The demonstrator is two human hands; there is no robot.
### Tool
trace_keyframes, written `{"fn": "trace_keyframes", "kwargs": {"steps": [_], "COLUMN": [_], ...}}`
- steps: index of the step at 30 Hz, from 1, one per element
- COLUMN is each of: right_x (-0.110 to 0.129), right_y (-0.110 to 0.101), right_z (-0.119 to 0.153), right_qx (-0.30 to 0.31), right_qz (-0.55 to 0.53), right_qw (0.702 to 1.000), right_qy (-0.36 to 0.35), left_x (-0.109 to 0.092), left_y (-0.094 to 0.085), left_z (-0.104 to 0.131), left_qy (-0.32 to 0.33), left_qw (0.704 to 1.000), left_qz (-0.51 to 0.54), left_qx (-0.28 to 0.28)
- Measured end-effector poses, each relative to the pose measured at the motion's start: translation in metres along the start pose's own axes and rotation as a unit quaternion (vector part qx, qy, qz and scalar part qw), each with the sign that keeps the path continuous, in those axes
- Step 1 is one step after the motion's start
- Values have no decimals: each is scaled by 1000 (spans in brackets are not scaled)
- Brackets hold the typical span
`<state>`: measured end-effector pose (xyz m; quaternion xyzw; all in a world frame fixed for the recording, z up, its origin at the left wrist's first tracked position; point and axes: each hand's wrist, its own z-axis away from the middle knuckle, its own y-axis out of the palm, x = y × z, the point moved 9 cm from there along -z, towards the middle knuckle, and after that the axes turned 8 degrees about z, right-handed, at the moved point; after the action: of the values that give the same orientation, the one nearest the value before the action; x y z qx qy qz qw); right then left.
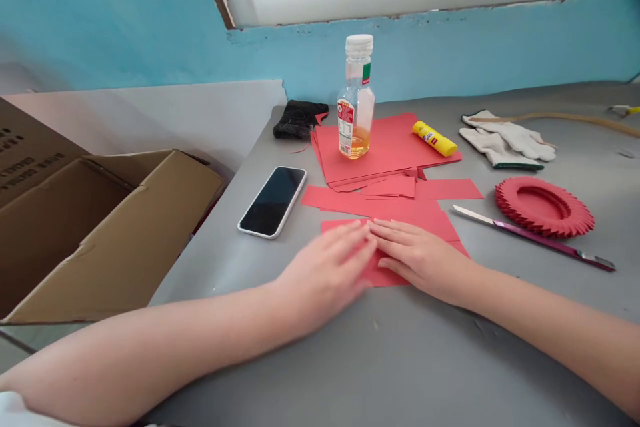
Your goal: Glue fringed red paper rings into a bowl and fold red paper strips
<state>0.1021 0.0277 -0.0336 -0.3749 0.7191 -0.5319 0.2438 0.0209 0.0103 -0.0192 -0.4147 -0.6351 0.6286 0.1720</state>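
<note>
A sheet of red paper [385, 275] lies on the grey table under both hands. My left hand [325, 273], slightly blurred, rests over its left part with the fingers stretched towards the right. My right hand [425, 257] lies flat on the paper, fingers extended to the left, and the fingertips of both hands meet near the sheet's middle. Just behind are red paper strips [450, 189] and a stack of red sheets [395, 133]. On that stack stand a glass bottle [356, 100] with some amber liquid and a yellow glue stick [434, 139], which lies on its side.
A phone [273, 201] lies to the left, beside an open cardboard box [120, 240]. Behind is a black cloth [301, 119]. On the right are a craft knife [535, 237], a ring of folded red paper [570, 213] and white gloves [505, 139].
</note>
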Motion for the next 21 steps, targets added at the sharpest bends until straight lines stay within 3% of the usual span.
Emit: {"fn": "trace_keyframes", "kwargs": {"steps": [3,6,12,21], "right_x": [0,1,1,-2], "right_y": [-1,-3,11,12], "right_z": [4,9,13,13], "right_qx": [1,6,70,75], "right_qz": [22,42,26,18], "right_qw": [1000,999,997,997], "right_qy": [0,0,-9,-4], "left_x": [-20,-23,-21,-15], "left_y": [26,35,32,30], "left_z": [11,16,14,13], "left_qy": [11,4,4,-8], "left_qw": [996,991,989,990], "left_qz": [23,47,69,83], "left_qx": [82,125,127,113]}}
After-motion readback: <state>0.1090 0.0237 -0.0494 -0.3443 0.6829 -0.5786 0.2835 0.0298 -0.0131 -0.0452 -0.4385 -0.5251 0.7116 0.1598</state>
